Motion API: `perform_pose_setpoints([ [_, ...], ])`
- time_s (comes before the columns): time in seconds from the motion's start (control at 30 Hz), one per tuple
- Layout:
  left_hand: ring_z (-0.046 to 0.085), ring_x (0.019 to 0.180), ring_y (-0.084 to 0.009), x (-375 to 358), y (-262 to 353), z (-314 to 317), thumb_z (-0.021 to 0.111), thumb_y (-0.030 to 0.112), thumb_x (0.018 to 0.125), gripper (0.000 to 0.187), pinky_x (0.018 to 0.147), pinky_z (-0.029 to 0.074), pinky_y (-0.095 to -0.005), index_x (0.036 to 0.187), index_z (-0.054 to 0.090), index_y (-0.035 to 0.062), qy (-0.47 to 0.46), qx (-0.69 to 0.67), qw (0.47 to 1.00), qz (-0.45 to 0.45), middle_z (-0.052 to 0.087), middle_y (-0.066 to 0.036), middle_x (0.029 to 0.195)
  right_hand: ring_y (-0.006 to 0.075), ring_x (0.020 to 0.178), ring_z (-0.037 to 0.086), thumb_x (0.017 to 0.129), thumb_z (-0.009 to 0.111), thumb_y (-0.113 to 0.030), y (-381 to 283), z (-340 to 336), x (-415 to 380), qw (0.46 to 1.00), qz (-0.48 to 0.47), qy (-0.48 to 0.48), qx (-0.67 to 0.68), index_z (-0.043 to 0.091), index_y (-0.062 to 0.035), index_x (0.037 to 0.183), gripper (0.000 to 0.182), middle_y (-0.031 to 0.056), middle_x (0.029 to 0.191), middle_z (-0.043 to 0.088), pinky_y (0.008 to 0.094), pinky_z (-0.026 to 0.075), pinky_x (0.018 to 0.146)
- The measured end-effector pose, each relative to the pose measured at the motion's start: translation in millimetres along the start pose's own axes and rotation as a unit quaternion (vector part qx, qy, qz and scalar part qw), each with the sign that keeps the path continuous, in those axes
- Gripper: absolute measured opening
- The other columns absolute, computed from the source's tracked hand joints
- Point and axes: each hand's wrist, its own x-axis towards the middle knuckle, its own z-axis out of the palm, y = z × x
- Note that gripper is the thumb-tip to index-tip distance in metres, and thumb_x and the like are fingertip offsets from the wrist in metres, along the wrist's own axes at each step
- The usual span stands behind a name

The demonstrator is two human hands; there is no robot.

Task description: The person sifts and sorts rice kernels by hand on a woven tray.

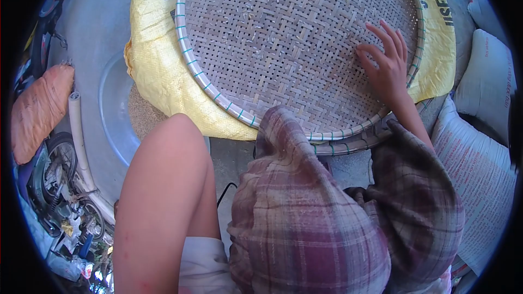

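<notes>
A round woven bamboo winnowing tray [283, 49] lies in front of me, its rim bound with green cord. Pale grains are scattered thinly over its weave, mostly toward the far side. Over the right part of the tray is my right hand [387, 68], palm down. Its thumb and index fingertip come together low over the weave, while the other fingers fan out. Whatever sits in that pinch is too small to make out. My left hand is out of view. Beneath the tray is a yellow woven sack [158, 71] with dark printing.
A metal basin [106, 114] with grain stands left of the sack. Full white sacks [485, 81] line the right side. Farther left are an orange sack [43, 111], a pale pipe [79, 141] and motorbike wheels [60, 166]. My bare knee [174, 136] rises close to the tray.
</notes>
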Motion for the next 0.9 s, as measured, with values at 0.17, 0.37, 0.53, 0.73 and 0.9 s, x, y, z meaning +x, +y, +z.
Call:
perform_pose_setpoints([
  [0.17,0.042,0.108,-0.0183,4.0,0.2,-2.5,0.052,0.035,0.082,0.02,0.095,0.03,-0.0384,0.084,0.057,0.0162,-0.01,-0.004,1.0,-0.01,0.054,0.002,0.106,0.0215,0.126,0.036,0.073,0.068,-0.02,2.9,1.3,-1.6,1.0,-0.011,0.01,0.004,0.064,-0.0148,0.076,0.007,0.0,0.124,0.05,0.0409,0.024,0.105],
  [0.37,0.042,0.107,-0.0184,2.5,1.1,-3.5,0.052,0.035,0.081,0.021,0.095,0.029,-0.0382,0.084,0.058,0.0156,-0.008,-0.004,1.0,-0.018,0.054,0.001,0.105,0.0205,0.126,0.036,0.074,0.067,-0.02,0.2,1.3,-3.4,1.0,-0.012,0.006,0.003,0.064,-0.0147,0.077,0.007,-0.0001,0.126,0.05,0.0397,0.023,0.105],
  [0.53,0.042,0.106,-0.0185,2.8,1.4,-3.8,0.052,0.036,0.081,0.022,0.094,0.029,-0.0381,0.084,0.058,0.0152,-0.012,-0.009,1.0,-0.026,0.054,0.001,0.104,0.0203,0.127,0.035,0.074,0.066,-0.019,1.0,2.3,-3.7,0.999,-0.044,0.012,-0.026,0.064,-0.0142,0.077,0.006,0.0,0.129,0.047,0.0391,0.022,0.106],
  [0.73,0.042,0.105,-0.0186,2.3,3.4,-3.5,0.051,0.036,0.081,0.023,0.094,0.029,-0.038,0.084,0.058,0.0147,-0.011,-0.011,0.999,-0.032,0.054,0.001,0.102,0.0209,0.128,0.033,0.075,0.065,-0.017,-1.2,-0.4,-4.4,0.999,-0.038,-0.003,-0.015,0.064,-0.0147,0.078,0.005,0.0013,0.131,0.046,0.0395,0.021,0.107],
  [0.9,0.042,0.104,-0.0187,2.3,5.0,-5.9,0.051,0.036,0.08,0.024,0.093,0.029,-0.0378,0.084,0.058,0.0142,-0.012,-0.01,0.999,-0.034,0.054,0.0,0.101,0.0217,0.129,0.033,0.074,0.065,-0.017,-0.1,0.7,-1.7,0.999,-0.035,0.011,-0.012,0.064,-0.015,0.079,0.005,0.0023,0.131,0.045,0.0398,0.021,0.107],
])
